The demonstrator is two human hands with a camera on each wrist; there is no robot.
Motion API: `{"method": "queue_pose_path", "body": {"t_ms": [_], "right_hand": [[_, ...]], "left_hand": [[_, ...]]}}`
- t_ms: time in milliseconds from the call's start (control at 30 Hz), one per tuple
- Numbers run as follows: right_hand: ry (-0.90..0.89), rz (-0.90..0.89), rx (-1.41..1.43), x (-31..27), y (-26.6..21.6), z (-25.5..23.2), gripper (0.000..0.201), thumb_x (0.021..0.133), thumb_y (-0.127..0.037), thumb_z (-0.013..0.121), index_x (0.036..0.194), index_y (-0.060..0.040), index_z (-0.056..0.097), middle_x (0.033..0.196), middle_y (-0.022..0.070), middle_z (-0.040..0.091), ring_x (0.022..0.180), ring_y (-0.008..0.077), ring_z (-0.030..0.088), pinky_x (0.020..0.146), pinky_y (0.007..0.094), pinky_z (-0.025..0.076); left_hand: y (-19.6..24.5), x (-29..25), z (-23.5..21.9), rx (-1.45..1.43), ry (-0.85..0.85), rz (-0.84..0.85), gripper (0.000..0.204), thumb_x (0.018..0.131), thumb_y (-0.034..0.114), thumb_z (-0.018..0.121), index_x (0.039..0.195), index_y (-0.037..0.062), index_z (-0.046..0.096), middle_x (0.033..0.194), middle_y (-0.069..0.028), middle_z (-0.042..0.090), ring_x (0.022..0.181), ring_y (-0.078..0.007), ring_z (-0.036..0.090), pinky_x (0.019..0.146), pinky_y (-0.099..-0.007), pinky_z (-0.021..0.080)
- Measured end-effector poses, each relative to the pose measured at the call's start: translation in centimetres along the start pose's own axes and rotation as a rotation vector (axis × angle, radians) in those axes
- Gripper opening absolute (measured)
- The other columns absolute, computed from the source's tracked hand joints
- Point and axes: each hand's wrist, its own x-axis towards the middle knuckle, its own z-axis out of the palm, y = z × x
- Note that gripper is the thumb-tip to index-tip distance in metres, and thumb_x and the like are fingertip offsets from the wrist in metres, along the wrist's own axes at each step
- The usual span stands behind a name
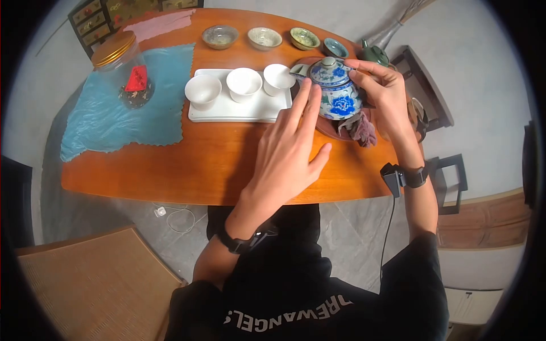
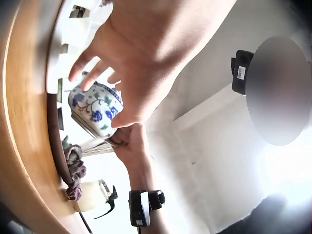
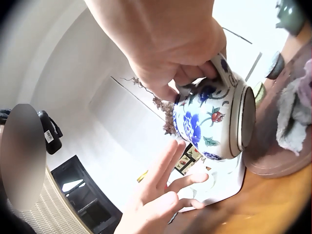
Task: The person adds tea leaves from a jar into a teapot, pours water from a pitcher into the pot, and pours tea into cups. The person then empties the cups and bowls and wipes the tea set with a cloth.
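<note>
Fingers of the right hand [image 1: 382, 85] curl round the blue-and-white floral porcelain teapot [image 1: 336, 91], lifting it tilted just above the round dark wooden tray [image 1: 327, 128], while the left hand [image 1: 290, 149], fingers straight and apart, steadies its side near 3 white cups [image 1: 243, 84].

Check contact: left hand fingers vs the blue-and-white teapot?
Apart. The right wrist view shows a gap between the left hand fingers and the teapot, which the right hand holds.

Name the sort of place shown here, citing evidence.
Probably a tea table in a home or tea room: a blue-and-white teapot in the right hand, white cups on a tray, small bowls.
</note>
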Motion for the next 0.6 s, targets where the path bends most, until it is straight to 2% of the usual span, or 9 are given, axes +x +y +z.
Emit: {"method": "queue_pose_path", "body": {"t_ms": [300,367,600], "right_hand": [[-0.095,-0.025,-0.208,1.2,-2.6,-0.2,0.024,0.094,-0.007,0.071,0.116,0.0026,0.076,0.096,0.0092,0.078,0.082,0.008,0.072,0.074,0.023,0.059],[-0.126,-0.096,-0.306,1.6,-3.0,-0.3,0.026,0.093,-0.007,0.071,0.117,0.0028,0.076,0.095,0.0102,0.079,0.081,0.0085,0.072,0.075,0.0228,0.059],[-0.185,-0.156,-0.374,2.1,-4.4,0.1,0.028,0.093,-0.006,0.072,0.118,0.0038,0.075,0.099,0.0129,0.079,0.085,0.0089,0.072,0.078,0.0237,0.059]], "left_hand": [[-0.3,0.4,1.3,-0.071,0.065,-0.011,0.091,0.086,0.015,0.076,0.161,0.0013,0.027,0.166,-0.0217,0.03,0.137,-0.0439,0.05,0.109,-0.0477,0.046],[-0.3,0.4,1.3,-0.08,0.079,-0.004,0.09,0.086,0.015,0.076,0.161,0.0012,0.028,0.166,-0.022,0.03,0.137,-0.0439,0.05,0.109,-0.0478,0.046],[-0.5,0.4,0.9,-0.074,0.084,0.007,0.091,0.085,0.015,0.077,0.161,0.0003,0.027,0.166,-0.0221,0.03,0.137,-0.0419,0.05,0.109,-0.047,0.047]]}}
